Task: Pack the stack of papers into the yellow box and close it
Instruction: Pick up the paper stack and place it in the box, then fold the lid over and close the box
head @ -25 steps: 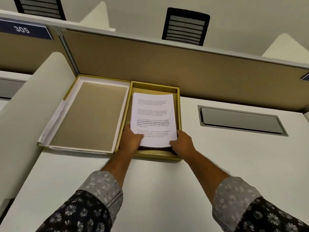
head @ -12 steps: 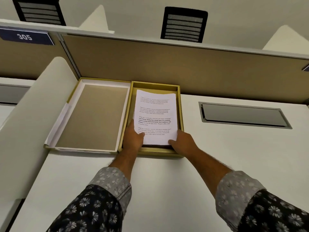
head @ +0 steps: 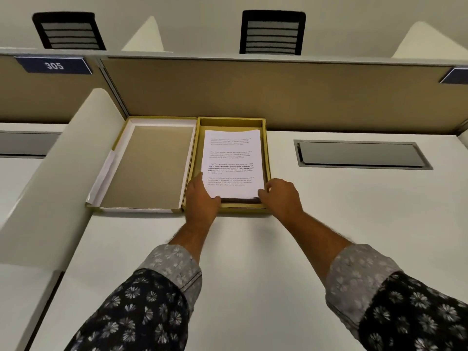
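Observation:
The stack of papers (head: 231,163), printed text facing up, lies inside the open yellow box (head: 267,153) at the back of the white desk. The box's lid (head: 152,168) rests upside down right beside it on the left, its brown inner face up. My left hand (head: 201,201) holds the stack's near-left corner, thumb along the left edge. At the near-right corner my right hand (head: 281,198) has curled fingers pinching the edge. Both hands reach over the box's near wall.
A tan partition (head: 278,97) rises directly behind the box. A curved white side divider (head: 58,178) stands left of the lid. A grey cable hatch (head: 359,154) is set in the desk (head: 253,249) to the right. Two black chair backs show beyond the partition.
The stack has slid farther back and settled lower into the box. My hands moved with it, and the right fingers have lifted to the corner's edge.

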